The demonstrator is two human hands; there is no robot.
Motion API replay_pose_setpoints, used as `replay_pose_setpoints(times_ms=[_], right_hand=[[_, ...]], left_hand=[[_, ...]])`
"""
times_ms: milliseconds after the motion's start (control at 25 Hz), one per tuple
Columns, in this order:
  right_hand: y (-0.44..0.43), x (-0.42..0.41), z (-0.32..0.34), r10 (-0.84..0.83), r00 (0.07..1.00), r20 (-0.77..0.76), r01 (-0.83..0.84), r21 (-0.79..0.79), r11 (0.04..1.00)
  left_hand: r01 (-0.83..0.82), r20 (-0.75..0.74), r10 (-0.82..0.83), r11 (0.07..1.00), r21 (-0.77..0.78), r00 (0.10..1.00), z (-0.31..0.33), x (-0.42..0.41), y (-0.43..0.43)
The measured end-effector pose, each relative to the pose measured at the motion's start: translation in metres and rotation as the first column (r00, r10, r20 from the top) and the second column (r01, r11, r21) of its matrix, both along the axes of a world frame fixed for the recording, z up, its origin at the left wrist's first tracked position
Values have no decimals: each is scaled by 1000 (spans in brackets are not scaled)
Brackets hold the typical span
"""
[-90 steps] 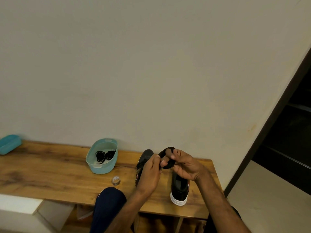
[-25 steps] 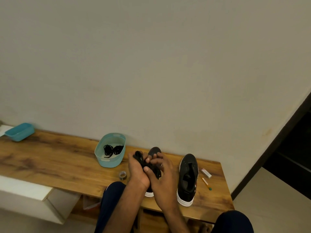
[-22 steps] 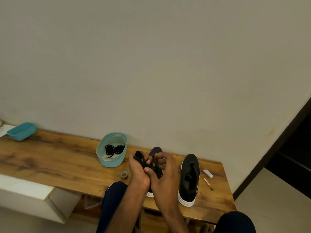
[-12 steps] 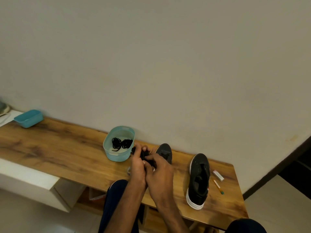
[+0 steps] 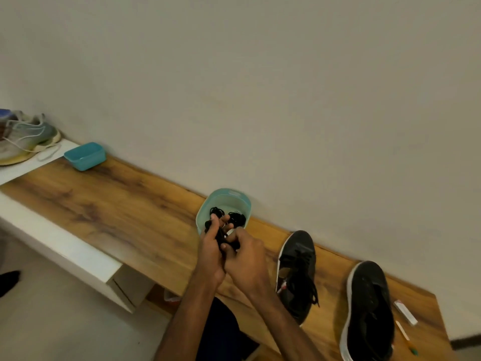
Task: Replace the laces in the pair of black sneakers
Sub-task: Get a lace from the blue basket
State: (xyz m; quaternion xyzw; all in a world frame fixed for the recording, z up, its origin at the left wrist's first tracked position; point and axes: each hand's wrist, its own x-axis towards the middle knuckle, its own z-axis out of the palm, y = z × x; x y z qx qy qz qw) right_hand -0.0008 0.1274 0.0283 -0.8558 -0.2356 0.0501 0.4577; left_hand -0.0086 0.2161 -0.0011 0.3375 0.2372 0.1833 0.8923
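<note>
**Both hands closed on a wad of black lace at the tub's near rim**

The left hand and right hand meet just on the near side of the oval teal tub, pressed side by side. Between them is a bunched black lace. The left hand's fingers are curled round its upper part, with the fingertips reaching over the tub's near rim. The right hand pinches the lower part between thumb and bent fingers. Inside the tub, behind the fingertips, two coiled laces, also black, lie on its pale floor.

The tub stands on a wooden bench, its far side close to the wall. Near the tub on its right, the first black sneaker (white-soled, like its partner) lies toe toward the wall, with loose lace straggling across its opening and over its side. Farther right and well apart from the tub, the second black sneaker lies the same way; whether it carries any lace I cannot tell. Farthest right from the tub are a small white box and a pencil. Far left of the tub sits a rectangular teal box, and past it a pale running shoe rests on a white sheet.
</note>
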Motion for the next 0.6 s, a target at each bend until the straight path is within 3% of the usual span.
replay_pose_setpoints(times_ms=[200,440,600], right_hand=[[33,46,-14,3,984,-179,28,173,984],[64,67,-20,36,974,-225,3,172,985],[80,72,-17,80,992,-97,-79,11,997]], left_hand=[[-35,25,33,997,74,999,-17,31,49],[-177,-25,184,968,176,983,-9,61,61],[-195,236,205,979,-66,950,-13,59,76]])
